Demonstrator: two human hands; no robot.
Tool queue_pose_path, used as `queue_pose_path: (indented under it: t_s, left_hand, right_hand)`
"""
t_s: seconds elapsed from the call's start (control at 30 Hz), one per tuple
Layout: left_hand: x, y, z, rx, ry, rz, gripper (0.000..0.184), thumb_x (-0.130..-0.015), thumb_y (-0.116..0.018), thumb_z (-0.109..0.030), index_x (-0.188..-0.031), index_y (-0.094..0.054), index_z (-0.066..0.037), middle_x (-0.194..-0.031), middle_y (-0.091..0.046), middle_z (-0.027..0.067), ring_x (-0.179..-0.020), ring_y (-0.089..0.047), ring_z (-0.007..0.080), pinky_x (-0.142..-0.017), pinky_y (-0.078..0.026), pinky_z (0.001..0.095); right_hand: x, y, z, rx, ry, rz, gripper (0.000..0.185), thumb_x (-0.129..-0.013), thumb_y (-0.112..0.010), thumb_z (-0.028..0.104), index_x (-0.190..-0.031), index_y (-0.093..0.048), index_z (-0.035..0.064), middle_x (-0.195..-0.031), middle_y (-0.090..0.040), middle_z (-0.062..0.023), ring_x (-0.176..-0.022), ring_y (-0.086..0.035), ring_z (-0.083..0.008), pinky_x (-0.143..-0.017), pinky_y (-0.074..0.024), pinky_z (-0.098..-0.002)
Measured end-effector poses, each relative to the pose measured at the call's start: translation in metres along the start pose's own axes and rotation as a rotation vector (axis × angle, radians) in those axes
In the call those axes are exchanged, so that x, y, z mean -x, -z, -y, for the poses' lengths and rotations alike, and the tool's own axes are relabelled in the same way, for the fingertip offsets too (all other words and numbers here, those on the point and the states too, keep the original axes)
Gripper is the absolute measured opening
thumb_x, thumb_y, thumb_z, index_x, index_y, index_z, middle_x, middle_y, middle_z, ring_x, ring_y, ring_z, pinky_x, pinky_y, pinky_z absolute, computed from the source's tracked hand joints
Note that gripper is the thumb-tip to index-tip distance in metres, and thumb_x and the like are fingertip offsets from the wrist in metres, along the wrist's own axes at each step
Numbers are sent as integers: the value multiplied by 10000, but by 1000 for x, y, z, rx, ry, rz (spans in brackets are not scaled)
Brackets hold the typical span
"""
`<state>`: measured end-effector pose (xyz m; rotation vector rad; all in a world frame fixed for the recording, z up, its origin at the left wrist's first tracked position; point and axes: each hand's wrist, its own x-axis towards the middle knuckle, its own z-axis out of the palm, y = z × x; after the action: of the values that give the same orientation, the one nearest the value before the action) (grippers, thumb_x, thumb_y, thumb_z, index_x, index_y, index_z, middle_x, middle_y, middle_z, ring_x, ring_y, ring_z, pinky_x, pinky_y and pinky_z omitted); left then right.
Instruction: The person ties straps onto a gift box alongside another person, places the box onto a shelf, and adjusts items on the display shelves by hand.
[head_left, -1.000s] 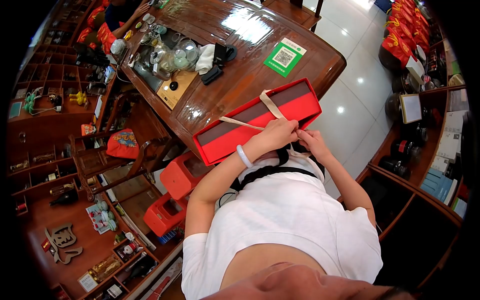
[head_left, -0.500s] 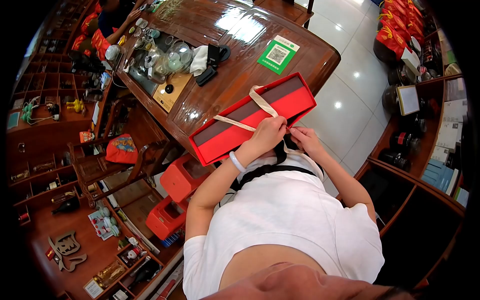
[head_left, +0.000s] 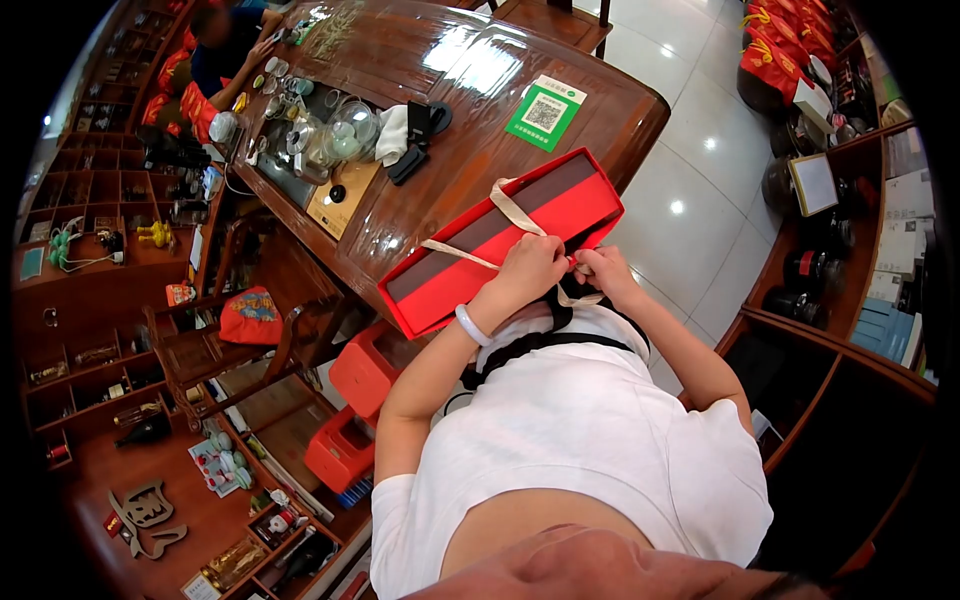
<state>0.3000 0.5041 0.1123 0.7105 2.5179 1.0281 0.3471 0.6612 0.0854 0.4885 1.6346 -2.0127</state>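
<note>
A long red box [head_left: 564,213] with a dark brown band rests slantwise at the near edge of the wooden table. Cream ribbon [head_left: 513,207] crosses its top, and more of it hangs by the near side. My left hand [head_left: 530,267], with a pale bangle on the wrist, lies over the box's near edge, its fingers closed on the ribbon. Close beside it, my right hand [head_left: 608,274] pinches the ribbon, with a loose length dangling below. The fingertips partly hide the ribbon between the two hands.
On the table [head_left: 400,215] are a green QR-code card [head_left: 546,113], a white cloth [head_left: 392,135], black items and glass teaware [head_left: 345,130]. Another person sits at the far left corner. Red stools [head_left: 362,370], a wooden chair and shelves stand around.
My right hand has moved slightly up and closer to my left, and the ribbon below it now hangs in a loop. The whole view has shifted slightly.
</note>
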Motion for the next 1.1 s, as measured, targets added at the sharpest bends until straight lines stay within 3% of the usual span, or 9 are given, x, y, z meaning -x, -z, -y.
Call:
queue_pose_path:
  t_s: [0.2, 0.3, 0.4, 0.67, 0.97, 1.1]
  left_hand:
    - [1, 0, 0, 13, 8, 22, 141, -711, -544, -76, -735, -614, 44, -615, -567, 209, -584, -586, 320, -561, -465, 366]
    - [1, 1, -3, 43, 64, 92, 151, -707, -546, -96, -732, -627, 30, -657, -584, 214, -650, -588, 349, -629, -475, 417]
    - [3, -2, -1, 59, 33, 7, 144, -701, -551, -89, -719, -626, 32, -658, -585, 211, -641, -590, 341, -611, -477, 402]
    - [0, 0, 2, 322, 197, -5, 143, -693, -548, -80, -732, -634, 28, -614, -597, 160, -569, -600, 232, -561, -471, 311]
    - [-5, 4, 3, 248, 64, 65, 160, -694, -539, -84, -745, -633, 35, -655, -597, 194, -628, -608, 296, -597, -481, 353]
    - [-5, 7, 4, 242, 69, 110, 163, -713, -555, -78, -794, -638, 36, -692, -614, 179, -643, -612, 238, -599, -471, 314]
  right_hand:
    - [4, 0, -2, 45, 12, -15, 281, -751, -500, 205, -566, -561, 4, -516, -522, -33, -456, -393, -75, -434, -294, -228]
    - [0, 2, -8, 62, 38, -5, 286, -746, -495, 204, -551, -557, 4, -510, -515, -32, -458, -387, -74, -438, -294, -234]
    - [-3, 2, -11, 44, 72, 1, 295, -746, -495, 206, -541, -548, 0, -507, -503, -31, -461, -379, -74, -439, -290, -237]
    - [-1, -2, -7, -25, 32, -29, 317, -765, -497, 212, -607, -594, -47, -503, -457, -12, -466, -359, -78, -438, -281, -234]
    - [-1, 1, -9, 22, 36, -5, 318, -769, -507, 216, -628, -605, -51, -444, -356, 42, -412, -297, -56, -401, -219, -240]
    - [0, -1, -8, -13, 38, -22, 318, -774, -504, 207, -576, -574, -32, -430, -358, 40, -398, -296, -53, -392, -212, -240]
